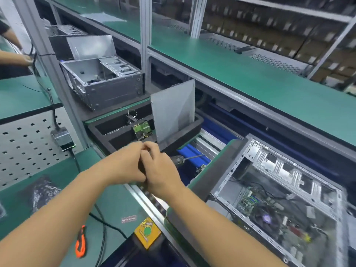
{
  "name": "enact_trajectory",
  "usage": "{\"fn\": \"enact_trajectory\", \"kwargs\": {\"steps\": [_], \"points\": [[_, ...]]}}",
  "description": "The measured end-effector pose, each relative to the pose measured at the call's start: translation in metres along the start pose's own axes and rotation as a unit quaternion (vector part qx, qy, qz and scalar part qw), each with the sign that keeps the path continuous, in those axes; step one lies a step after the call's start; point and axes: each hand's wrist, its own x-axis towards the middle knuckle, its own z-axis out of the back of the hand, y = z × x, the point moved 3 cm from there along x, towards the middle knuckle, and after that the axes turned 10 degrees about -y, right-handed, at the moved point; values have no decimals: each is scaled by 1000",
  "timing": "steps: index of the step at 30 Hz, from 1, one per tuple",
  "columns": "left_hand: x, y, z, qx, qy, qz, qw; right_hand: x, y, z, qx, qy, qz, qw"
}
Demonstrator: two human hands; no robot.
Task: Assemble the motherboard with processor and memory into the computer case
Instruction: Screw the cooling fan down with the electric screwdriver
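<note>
An open computer case [231, 170] lies on its side at the right, on a green pallet. The motherboard [269, 218] sits inside it with cables across it. My hands meet in the middle of the view, left of the case. My right hand [163, 170] grips a dark electric screwdriver [178, 160] whose bit points right, over the conveyor. My left hand [125, 162] has curled fingers whose tips touch my right hand's fingertips. Whether it pinches something small there is hidden.
A black foam tray [192, 130] beyond my hands holds a hard drive [141, 128] and an upright grey side panel [173, 110]. A second open case [107, 83] stands further back. An orange cutter [81, 243], black cables and a yellow tin [147, 233] lie on the near bench. Another person's arm [13, 58] is far left.
</note>
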Motion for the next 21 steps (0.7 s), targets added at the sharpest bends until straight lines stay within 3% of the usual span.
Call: {"fn": "enact_trajectory", "kwargs": {"steps": [3,7,10,15,18,19,21], "points": [[16,-27,27,37,-54,-53,996,12,-18,36,-76,-93,-3,993],[34,-71,48,84,-149,-110,979,20,-52,75,-126,-79,-80,986],[40,-118,45,101,-229,-201,947,19,-77,106,-168,-97,-143,971],[31,-196,35,140,-404,-298,853,16,-104,169,-144,-197,-234,941],[13,-239,24,33,-538,-377,753,5,-122,211,-23,-286,-323,902],[7,-248,19,-9,-558,-415,718,-2,-129,228,11,-317,-351,881],[0,-251,2,-63,-509,-506,693,-16,-141,262,54,-362,-389,845]]}}
